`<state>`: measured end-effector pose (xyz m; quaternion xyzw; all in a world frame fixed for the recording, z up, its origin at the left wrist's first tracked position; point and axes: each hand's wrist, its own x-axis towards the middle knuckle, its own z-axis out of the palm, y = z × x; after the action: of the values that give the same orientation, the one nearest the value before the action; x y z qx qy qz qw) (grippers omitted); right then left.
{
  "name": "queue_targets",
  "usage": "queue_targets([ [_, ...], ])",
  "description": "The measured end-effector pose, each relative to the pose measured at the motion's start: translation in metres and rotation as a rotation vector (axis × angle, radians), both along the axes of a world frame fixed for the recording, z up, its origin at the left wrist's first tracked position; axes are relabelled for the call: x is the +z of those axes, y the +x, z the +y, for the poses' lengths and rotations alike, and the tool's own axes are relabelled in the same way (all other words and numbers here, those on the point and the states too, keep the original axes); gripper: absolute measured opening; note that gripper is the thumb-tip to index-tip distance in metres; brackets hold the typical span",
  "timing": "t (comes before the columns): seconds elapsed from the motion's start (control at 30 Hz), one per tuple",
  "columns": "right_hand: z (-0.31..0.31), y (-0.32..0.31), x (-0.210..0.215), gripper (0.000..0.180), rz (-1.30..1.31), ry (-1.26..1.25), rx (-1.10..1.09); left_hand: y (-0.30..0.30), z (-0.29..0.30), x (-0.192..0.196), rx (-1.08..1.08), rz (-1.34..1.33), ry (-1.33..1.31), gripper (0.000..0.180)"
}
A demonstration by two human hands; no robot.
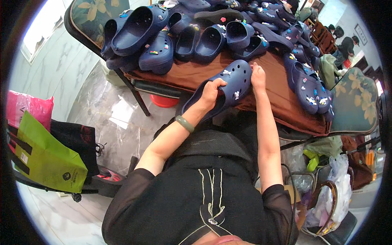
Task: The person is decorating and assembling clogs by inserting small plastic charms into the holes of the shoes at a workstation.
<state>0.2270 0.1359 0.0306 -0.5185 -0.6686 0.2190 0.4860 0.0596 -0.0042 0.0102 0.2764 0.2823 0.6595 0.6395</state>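
Observation:
My left hand grips a navy clog by its opening, thumb on top of the upper and fingers inside or beneath, out of sight. The clog is held tilted above the near edge of the table, toe pointing away to the right. A few small pale charms sit in the holes of its upper. My right hand is beside the toe, fingers drawn together at its right edge; whether anything small is between them cannot be made out.
Navy clogs with colourful charms crowd the far side of the brown-covered table. More clogs line its right end. Floral-backed chairs flank it. A green bag hangs at left; clear plastic bags lie at right. People are in the background.

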Motion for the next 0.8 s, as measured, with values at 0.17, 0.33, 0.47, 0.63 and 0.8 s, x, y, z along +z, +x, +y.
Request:
queue_targets([
  [0.17,0.007,0.033,-0.014,0.026,0.003,-0.173,-0.008,0.008,-0.016,0.020,0.055,-0.068,-0.040,0.014],
  [0.33,-0.012,0.026,0.019,0.026,-0.228,0.317,0.049,0.008,-0.018,0.031,0.013,-0.189,-0.048,0.027],
  [0.47,-0.052,-0.011,0.086,0.034,-0.537,0.311,0.658,-0.005,-0.017,0.020,-0.036,-0.107,-0.027,0.031],
  [0.63,-0.035,-0.028,0.084,0.038,-0.942,0.141,0.890,-0.008,-0.012,0.027,-0.088,-0.078,0.001,0.029],
  [0.8,-0.036,-0.043,0.059,0.030,-0.858,0.173,0.696,-0.011,-0.009,0.023,-0.084,-0.099,-0.017,0.028],
])
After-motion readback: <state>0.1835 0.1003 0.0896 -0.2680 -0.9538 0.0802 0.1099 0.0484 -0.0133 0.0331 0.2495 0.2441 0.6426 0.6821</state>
